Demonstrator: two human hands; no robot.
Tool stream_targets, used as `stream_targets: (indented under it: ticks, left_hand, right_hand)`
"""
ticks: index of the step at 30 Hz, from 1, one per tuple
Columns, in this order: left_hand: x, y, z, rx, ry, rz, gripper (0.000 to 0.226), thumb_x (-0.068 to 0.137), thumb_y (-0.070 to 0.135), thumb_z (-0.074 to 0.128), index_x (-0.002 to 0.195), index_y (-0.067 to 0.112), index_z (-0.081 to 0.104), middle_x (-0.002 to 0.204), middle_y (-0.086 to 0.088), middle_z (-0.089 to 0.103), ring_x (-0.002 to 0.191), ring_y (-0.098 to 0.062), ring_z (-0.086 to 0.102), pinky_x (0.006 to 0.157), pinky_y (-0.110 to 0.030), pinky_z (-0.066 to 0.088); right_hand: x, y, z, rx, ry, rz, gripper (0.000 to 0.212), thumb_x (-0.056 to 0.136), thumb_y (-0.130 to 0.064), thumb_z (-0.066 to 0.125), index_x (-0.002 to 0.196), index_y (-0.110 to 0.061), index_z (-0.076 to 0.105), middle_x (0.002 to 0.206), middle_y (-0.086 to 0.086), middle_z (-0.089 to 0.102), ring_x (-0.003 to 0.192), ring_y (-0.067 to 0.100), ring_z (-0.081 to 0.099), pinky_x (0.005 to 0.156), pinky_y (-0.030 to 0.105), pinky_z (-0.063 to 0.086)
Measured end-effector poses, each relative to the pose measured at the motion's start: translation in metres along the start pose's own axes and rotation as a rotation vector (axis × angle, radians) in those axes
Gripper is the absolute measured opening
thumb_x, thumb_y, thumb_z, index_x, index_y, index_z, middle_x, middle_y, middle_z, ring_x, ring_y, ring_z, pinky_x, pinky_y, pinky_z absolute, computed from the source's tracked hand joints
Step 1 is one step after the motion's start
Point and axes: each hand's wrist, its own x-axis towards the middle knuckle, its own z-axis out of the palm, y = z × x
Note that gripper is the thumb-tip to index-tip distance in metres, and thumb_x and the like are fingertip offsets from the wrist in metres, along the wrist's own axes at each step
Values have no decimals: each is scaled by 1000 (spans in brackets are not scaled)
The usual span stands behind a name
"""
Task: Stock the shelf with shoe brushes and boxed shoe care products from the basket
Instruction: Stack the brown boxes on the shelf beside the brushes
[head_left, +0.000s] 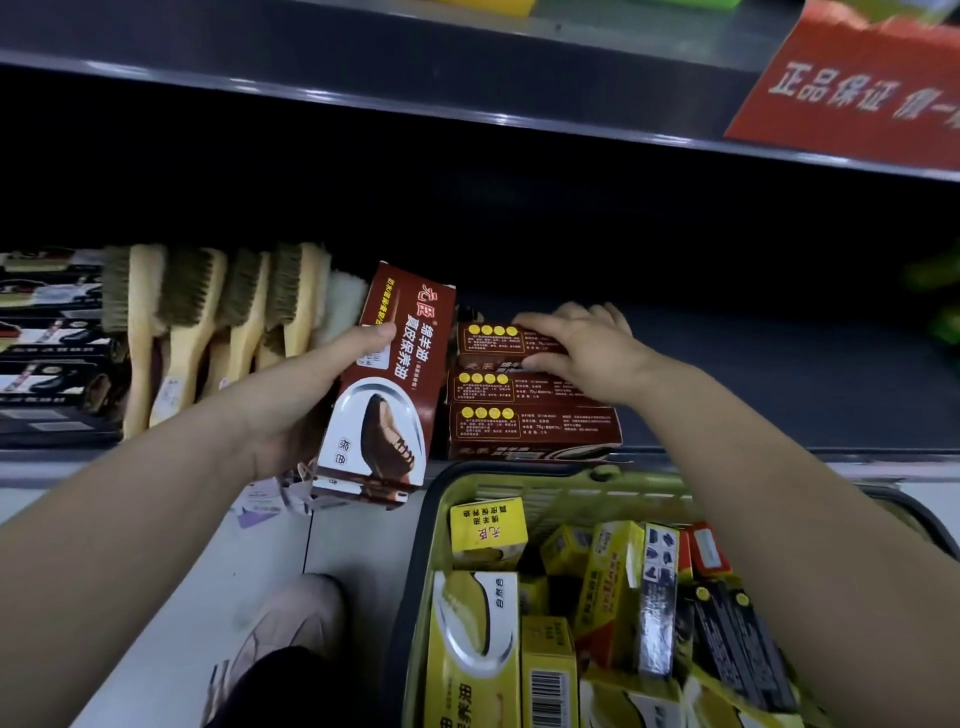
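My left hand (306, 395) grips a brown shoe care box (387, 384) with a shoe picture, holding it upright just in front of the shelf edge. Right of it, three brown boxes (530, 415) lie in a row on the dark shelf (779, 374). My right hand (582, 348) rests on the rearmost one, fingers curled over its far edge. Wooden shoe brushes (208, 327) stand side by side on the shelf to the left. Below, the green basket (519, 480) holds several yellow boxes (488, 525) and black boxes (737, 634).
Black boxed goods (47, 338) fill the shelf's far left. An upper shelf edge (467, 109) with a red sign (857, 88) hangs overhead. My shoe (291, 623) stands on the pale floor left of the basket. The shelf right of the brown boxes is bare.
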Motion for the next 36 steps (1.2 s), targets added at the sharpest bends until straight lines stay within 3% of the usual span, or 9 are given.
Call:
stream_targets:
  ticks: [7,10,15,21,28,29,31,34,36]
  left_hand:
    - [2,-2,3,0,27,20,63,45,62,70,88,17,70,91,-13,74,80,-29,72,76,-40,53]
    - [3,-3,4,1,27,13,68,43,64,72,91,16,69,92,-13,74,81,-29,72,78,-40,53]
    - [8,-2,11,-14,44,50,57,49,62,67,87,19,69,87,-11,75,75,-26,72,61,-33,57]
    - [12,-2,17,-33,72,35,63,45,61,67,90,17,67,82,-11,75,68,-25,72,50,-31,56]
    - [15,2,21,-78,70,16,55,52,58,67,84,15,68,79,-12,74,64,-25,72,50,-33,56]
    - [15,2,21,-77,62,17,56,52,59,67,87,15,68,82,-12,74,68,-25,72,54,-34,57]
    - [16,3,23,-64,52,19,62,52,61,67,94,16,68,88,-12,74,75,-27,72,61,-37,58]
    - [18,5,25,-65,49,50,64,52,64,67,96,17,68,90,-13,74,78,-28,72,59,-38,58]
    - [19,7,26,-50,44,75,68,52,68,65,99,19,68,93,-13,74,82,-29,72,65,-39,59]
  right_hand:
    - [-3,16,-11,-50,80,39,49,93,-46,47,140,-41,34,136,5,43,127,31,30,112,48,8]
    - [-7,24,-9,-109,12,56,46,92,-47,48,137,-43,38,135,5,42,126,29,29,112,47,5]
    - [5,1,12,-15,-64,-25,48,95,-48,40,142,-43,29,137,3,39,129,28,28,114,46,2]
    - [3,-2,23,126,-76,-42,50,97,-47,35,145,-39,25,141,1,38,129,27,30,110,42,16]
    - [-3,-21,18,23,-57,-44,54,98,-44,36,148,-29,23,153,-1,25,141,23,16,115,41,-2]
    - [-5,-29,14,89,10,-56,50,99,-41,36,146,-27,29,153,-1,26,141,22,17,116,41,1]
    - [-14,-54,1,483,127,-10,43,99,-42,36,135,-24,48,143,-1,42,131,15,35,108,35,27]
    - [-28,-84,-16,1040,-39,90,27,91,-46,52,105,-25,63,97,-11,69,87,-3,63,72,14,46]
    - [-32,-92,-16,1095,-146,135,13,87,-36,63,93,-24,63,85,-6,71,77,8,68,72,21,53]
